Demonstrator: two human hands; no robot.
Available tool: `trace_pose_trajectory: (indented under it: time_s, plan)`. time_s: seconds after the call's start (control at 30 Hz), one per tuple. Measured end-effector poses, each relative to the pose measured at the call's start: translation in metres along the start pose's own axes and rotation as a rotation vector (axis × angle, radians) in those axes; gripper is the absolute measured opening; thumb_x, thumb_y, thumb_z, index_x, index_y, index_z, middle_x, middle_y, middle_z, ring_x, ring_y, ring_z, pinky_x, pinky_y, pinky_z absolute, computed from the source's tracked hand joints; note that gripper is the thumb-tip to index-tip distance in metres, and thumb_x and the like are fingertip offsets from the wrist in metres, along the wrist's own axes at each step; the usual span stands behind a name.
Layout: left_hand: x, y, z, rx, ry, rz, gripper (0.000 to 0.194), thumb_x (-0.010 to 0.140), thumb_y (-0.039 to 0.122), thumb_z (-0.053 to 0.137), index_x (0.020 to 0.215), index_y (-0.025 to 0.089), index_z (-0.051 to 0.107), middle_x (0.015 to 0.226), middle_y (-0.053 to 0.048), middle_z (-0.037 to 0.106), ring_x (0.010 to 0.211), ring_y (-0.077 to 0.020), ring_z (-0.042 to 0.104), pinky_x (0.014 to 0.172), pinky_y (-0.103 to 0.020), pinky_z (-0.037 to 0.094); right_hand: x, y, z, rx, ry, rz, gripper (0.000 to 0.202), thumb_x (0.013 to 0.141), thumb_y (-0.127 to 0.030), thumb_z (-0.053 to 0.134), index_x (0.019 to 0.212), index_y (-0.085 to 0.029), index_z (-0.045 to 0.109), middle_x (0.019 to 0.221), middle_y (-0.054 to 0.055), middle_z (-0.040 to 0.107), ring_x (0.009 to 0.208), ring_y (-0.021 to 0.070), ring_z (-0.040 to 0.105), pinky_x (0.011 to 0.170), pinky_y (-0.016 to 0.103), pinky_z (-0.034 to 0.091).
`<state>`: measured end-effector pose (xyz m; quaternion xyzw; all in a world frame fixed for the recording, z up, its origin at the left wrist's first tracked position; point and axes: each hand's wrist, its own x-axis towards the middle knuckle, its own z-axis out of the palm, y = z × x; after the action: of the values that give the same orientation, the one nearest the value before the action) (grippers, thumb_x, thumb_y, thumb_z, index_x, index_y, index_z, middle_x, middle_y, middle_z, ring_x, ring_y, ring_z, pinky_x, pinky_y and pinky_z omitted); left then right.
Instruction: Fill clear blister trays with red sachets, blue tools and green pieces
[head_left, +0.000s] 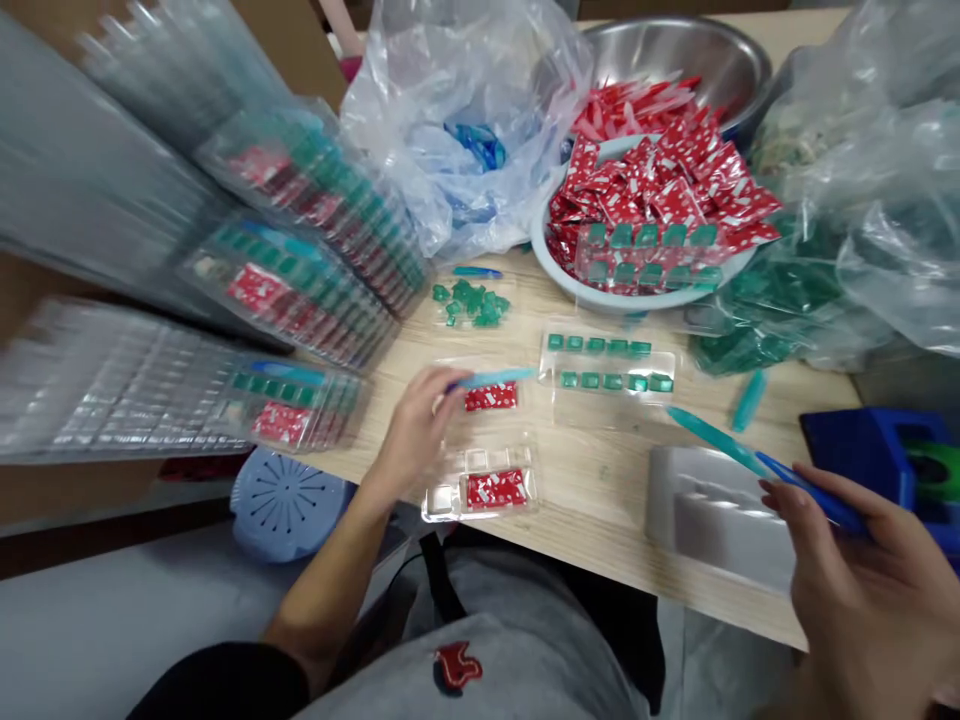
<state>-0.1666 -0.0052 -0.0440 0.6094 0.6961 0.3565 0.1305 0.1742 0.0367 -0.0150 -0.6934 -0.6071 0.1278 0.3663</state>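
Observation:
My left hand [421, 425] pinches a slim blue-and-turquoise pen-like stick [495, 378] above a clear plastic tray that holds a red patterned packet [491, 397]. Nearer the table's front edge lies another clear tray [444, 500] with a red packet [496, 489] in it. In my right hand [862, 570], at the right, are blue and turquoise sticks of the same sort [720, 440]; how many I cannot tell. To the right of the left hand's tray, a clear tray [609, 362] carries two rows of green square pieces.
Stacks of filled clear trays [281, 400] line the left side. At the back stand a plastic bag [465, 60], a pale bowl [541, 240] heaped with red packets, and a steel bowl [739, 65] with red sticks. A blue tape dispenser-like object [847, 450] sits at right.

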Motion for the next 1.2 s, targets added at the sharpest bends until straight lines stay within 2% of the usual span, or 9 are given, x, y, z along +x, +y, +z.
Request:
trace_pose_trajectory:
  time_s: [0.13, 0.3, 0.43, 0.57, 0.67, 0.73, 0.83, 0.93, 1.2]
  plan:
    - [0.036, -0.050, 0.017, 0.106, 0.039, -0.039, 0.016, 0.091, 0.017, 0.054, 0.098, 0.019, 0.067, 0.096, -0.006, 0.069, 0.097, -0.0214, 0.060, 0.092, -0.037, 0.045, -0.010, -0.012, 0.008, 0.282, -0.018, 0.133, 0.038, 0.069, -0.052, 0.077, 0.094, -0.024, 0.073, 0.090, 0.011, 0.074, 0.078, 0.0276, 0.071, 0.075, 0.047, 0.056]
    - [0.039, -0.070, 0.027, 0.163, 0.075, -0.071, 0.018, 0.090, 0.017, 0.054, 0.095, 0.020, 0.071, 0.103, -0.010, 0.065, 0.103, -0.0258, 0.055, 0.096, -0.045, 0.041, -0.022, -0.017, 0.014, 0.484, -0.082, 0.165, 0.031, 0.067, -0.040, 0.082, 0.089, -0.021, 0.070, 0.080, 0.003, 0.071, 0.064, 0.0172, 0.068, 0.059, 0.030, 0.055]
    - [0.021, -0.056, 0.018, 0.142, 0.144, -0.047, 0.019, 0.092, 0.022, 0.053, 0.099, 0.021, 0.071, 0.113, -0.010, 0.063, 0.111, -0.0254, 0.054, 0.101, -0.046, 0.040, -0.033, -0.034, 0.026, 0.552, -0.254, 0.012, 0.017, 0.083, -0.036, 0.070, 0.093, -0.022, 0.069, 0.080, 0.001, 0.069, 0.064, 0.0129, 0.065, 0.057, 0.025, 0.052]
    - [-0.007, -0.028, 0.004, -0.067, 0.168, 0.002, 0.021, 0.095, 0.025, 0.049, 0.103, 0.021, 0.068, 0.103, -0.005, 0.069, 0.101, -0.0171, 0.062, 0.094, -0.034, 0.047, -0.046, -0.069, 0.053, 0.375, -0.344, -0.494, 0.014, 0.091, -0.022, 0.061, 0.105, -0.021, 0.064, 0.092, 0.005, 0.068, 0.084, 0.0160, 0.064, 0.072, 0.029, 0.054]
    - [-0.032, -0.020, -0.001, -0.178, 0.226, -0.140, 0.021, 0.096, 0.028, 0.048, 0.101, 0.020, 0.067, 0.098, -0.004, 0.070, 0.095, -0.0150, 0.065, 0.088, -0.030, 0.050, -0.056, -0.096, 0.082, 0.171, -0.369, -0.886, 0.016, 0.094, -0.014, 0.053, 0.105, -0.015, 0.064, 0.096, 0.011, 0.067, 0.085, 0.0191, 0.061, 0.073, 0.031, 0.051]
    - [-0.048, -0.023, -0.001, -0.221, 0.272, -0.265, 0.023, 0.096, 0.030, 0.048, 0.103, 0.019, 0.066, 0.097, -0.005, 0.070, 0.092, -0.0150, 0.066, 0.088, -0.030, 0.052, -0.064, -0.108, 0.105, 0.052, -0.443, -1.020, 0.019, 0.095, -0.012, 0.050, 0.104, -0.013, 0.066, 0.095, 0.013, 0.068, 0.081, 0.0206, 0.059, 0.071, 0.033, 0.049]
    - [-0.072, -0.029, 0.003, -0.173, 0.285, -0.321, 0.024, 0.096, 0.031, 0.046, 0.109, 0.019, 0.063, 0.099, -0.005, 0.070, 0.094, -0.0155, 0.067, 0.088, -0.031, 0.052, -0.075, -0.116, 0.139, -0.026, -0.594, -1.037, 0.023, 0.094, -0.014, 0.053, 0.112, -0.015, 0.066, 0.092, 0.011, 0.069, 0.080, 0.0213, 0.059, 0.071, 0.033, 0.048]
    - [-0.090, -0.029, 0.008, -0.015, 0.261, -0.210, 0.023, 0.097, 0.026, 0.046, 0.110, 0.019, 0.062, 0.103, -0.006, 0.070, 0.099, -0.0165, 0.065, 0.089, -0.032, 0.052, -0.082, -0.110, 0.159, -0.014, -0.665, -0.997, 0.028, 0.092, -0.014, 0.056, 0.119, -0.015, 0.064, 0.096, 0.011, 0.069, 0.083, 0.0210, 0.060, 0.074, 0.033, 0.049]
    - [-0.100, -0.029, 0.016, 0.295, 0.141, 0.082, 0.025, 0.096, 0.017, 0.047, 0.114, 0.018, 0.064, 0.108, -0.009, 0.071, 0.101, -0.0206, 0.060, 0.092, -0.035, 0.046, -0.088, -0.095, 0.148, 0.080, -0.590, -0.964, 0.019, 0.091, -0.015, 0.057, 0.104, -0.014, 0.071, 0.105, 0.012, 0.072, 0.092, 0.0248, 0.065, 0.080, 0.038, 0.055]
